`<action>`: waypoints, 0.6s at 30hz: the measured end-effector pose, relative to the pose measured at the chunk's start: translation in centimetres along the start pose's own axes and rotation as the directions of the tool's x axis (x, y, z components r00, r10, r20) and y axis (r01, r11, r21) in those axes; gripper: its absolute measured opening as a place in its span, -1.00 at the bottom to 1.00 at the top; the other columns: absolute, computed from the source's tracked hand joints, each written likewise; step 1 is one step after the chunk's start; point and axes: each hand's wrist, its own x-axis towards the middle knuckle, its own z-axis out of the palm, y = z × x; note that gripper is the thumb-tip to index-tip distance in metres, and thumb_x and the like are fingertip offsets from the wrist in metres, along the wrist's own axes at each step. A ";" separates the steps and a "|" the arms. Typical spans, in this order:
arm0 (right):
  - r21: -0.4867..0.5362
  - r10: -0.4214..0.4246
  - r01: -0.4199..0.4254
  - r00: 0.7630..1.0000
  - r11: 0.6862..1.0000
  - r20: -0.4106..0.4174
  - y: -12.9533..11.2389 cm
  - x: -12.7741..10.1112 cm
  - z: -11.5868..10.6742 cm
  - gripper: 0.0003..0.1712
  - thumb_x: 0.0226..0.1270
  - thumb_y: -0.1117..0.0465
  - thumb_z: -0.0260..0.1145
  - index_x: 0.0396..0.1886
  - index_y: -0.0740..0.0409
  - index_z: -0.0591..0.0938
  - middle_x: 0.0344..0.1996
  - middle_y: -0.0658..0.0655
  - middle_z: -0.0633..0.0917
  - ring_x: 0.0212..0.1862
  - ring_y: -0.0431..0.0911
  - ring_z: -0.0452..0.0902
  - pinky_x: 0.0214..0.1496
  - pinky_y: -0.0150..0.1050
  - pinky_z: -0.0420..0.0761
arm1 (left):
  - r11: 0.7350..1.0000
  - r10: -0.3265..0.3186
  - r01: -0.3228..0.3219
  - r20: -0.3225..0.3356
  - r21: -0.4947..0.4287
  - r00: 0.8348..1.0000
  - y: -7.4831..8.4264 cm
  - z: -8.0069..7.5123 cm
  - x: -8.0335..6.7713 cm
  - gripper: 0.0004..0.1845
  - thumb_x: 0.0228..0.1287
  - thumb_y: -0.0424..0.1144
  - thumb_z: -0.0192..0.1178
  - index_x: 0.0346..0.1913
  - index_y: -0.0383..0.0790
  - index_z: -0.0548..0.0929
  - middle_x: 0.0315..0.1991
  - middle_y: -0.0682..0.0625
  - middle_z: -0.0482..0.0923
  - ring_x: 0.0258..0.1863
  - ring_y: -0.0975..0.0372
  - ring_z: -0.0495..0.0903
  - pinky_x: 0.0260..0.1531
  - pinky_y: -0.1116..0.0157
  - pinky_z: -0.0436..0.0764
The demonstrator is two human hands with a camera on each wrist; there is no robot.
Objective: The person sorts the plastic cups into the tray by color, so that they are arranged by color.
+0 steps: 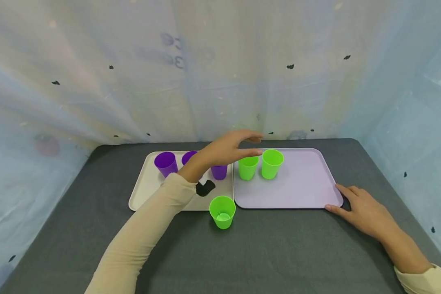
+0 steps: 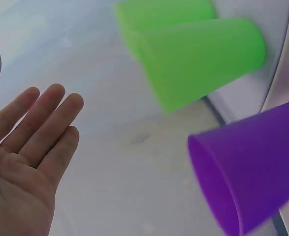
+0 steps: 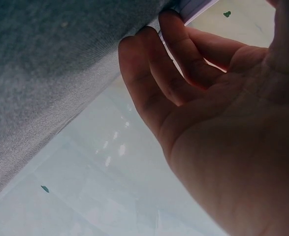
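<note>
My left hand (image 1: 224,151) hovers with fingers straight and nothing held, above the cups. Below it a purple cup (image 1: 219,172) stands on the cream tray (image 1: 147,192), its top hidden by the hand. A second purple cup (image 1: 189,156) is partly hidden by the wrist; a third purple cup (image 1: 166,163) stands at the left. Just beyond the fingertips, two green cups (image 1: 272,165) stand side by side on the lavender tray (image 1: 301,183). My right hand (image 1: 367,212) touches that tray's front right corner with thumb and forefinger, its other fingers (image 3: 139,73) loosely bent.
Another green cup (image 1: 222,214) stands upright on the dark grey tablecloth (image 1: 272,249), right at the front edge of the cream tray, near where the trays meet. A pale plastic sheet (image 1: 220,81) hangs behind the table and along both sides.
</note>
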 end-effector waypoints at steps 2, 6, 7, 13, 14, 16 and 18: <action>0.000 0.002 -0.002 1.000 1.000 0.007 0.0 0.0 0.0 0.07 0.26 -0.44 0.22 0.42 0.35 0.36 0.17 0.47 0.51 0.18 0.37 0.43 -0.03 0.37 0.50 | 1.000 0.017 -0.017 -0.053 0.006 0.998 0.1 -0.2 -2.0 -0.40 0.44 0.11 0.15 0.44 -0.03 0.40 0.31 0.06 0.53 0.37 0.22 0.45 0.39 0.11 0.43; -0.010 -0.002 0.002 1.000 1.000 0.018 0.0 0.0 -0.1 0.08 0.27 -0.45 0.20 0.42 0.34 0.35 0.17 0.46 0.51 0.18 0.38 0.43 -0.02 0.37 0.50 | 0.999 0.033 -0.033 -0.124 0.001 0.992 -0.2 0.3 -6.1 -0.47 0.42 0.04 0.20 0.36 -0.06 0.49 0.26 0.07 0.57 0.34 0.21 0.48 0.37 0.11 0.46; -0.011 -0.004 0.004 1.000 1.000 0.015 0.1 0.1 -0.1 0.07 0.27 -0.44 0.21 0.42 0.35 0.35 0.17 0.46 0.51 0.18 0.37 0.43 -0.01 0.37 0.50 | 0.999 0.028 -0.030 -0.134 -0.013 0.991 -0.4 0.5 -7.1 -0.48 0.41 0.03 0.21 0.34 -0.07 0.51 0.26 0.07 0.58 0.33 0.21 0.49 0.36 0.10 0.47; -0.020 -0.020 0.020 1.000 1.000 0.001 0.4 0.3 -0.4 0.05 0.29 -0.42 0.21 0.42 0.35 0.36 0.17 0.46 0.51 0.18 0.37 0.43 0.02 0.36 0.49 | 1.000 0.014 -0.018 -0.236 -0.016 0.972 -2.8 2.0 -10.9 -0.62 0.38 -0.06 0.27 0.20 -0.05 0.63 0.15 0.08 0.66 0.23 0.25 0.58 0.23 0.09 0.59; -0.023 -0.021 0.021 1.000 1.000 0.002 0.4 0.3 -0.4 0.05 0.29 -0.43 0.21 0.43 0.34 0.36 0.17 0.46 0.51 0.18 0.37 0.44 0.02 0.36 0.49 | 1.000 0.012 -0.015 -0.251 -0.007 0.968 -3.1 2.2 -11.4 -0.64 0.37 -0.08 0.28 0.18 -0.04 0.65 0.13 0.10 0.67 0.22 0.25 0.59 0.23 0.10 0.59; -0.023 -0.021 0.021 1.000 1.000 0.004 0.4 0.4 -0.4 0.06 0.29 -0.43 0.21 0.43 0.34 0.35 0.18 0.46 0.51 0.18 0.37 0.44 0.01 0.36 0.50 | 1.000 0.010 -0.012 -0.259 -0.007 0.966 -3.6 2.7 -12.4 -0.66 0.37 -0.09 0.28 0.16 -0.03 0.65 0.11 0.11 0.68 0.20 0.25 0.60 0.21 0.09 0.60; -0.023 -0.019 0.019 1.000 1.000 0.007 0.3 0.4 -0.4 0.06 0.28 -0.43 0.20 0.43 0.33 0.35 0.19 0.46 0.50 0.19 0.37 0.43 0.00 0.36 0.50 | 0.999 0.011 -0.019 -0.249 -0.027 0.969 -3.8 3.2 -13.3 -0.66 0.37 -0.10 0.28 0.17 -0.01 0.65 0.10 0.13 0.67 0.20 0.26 0.59 0.23 0.09 0.58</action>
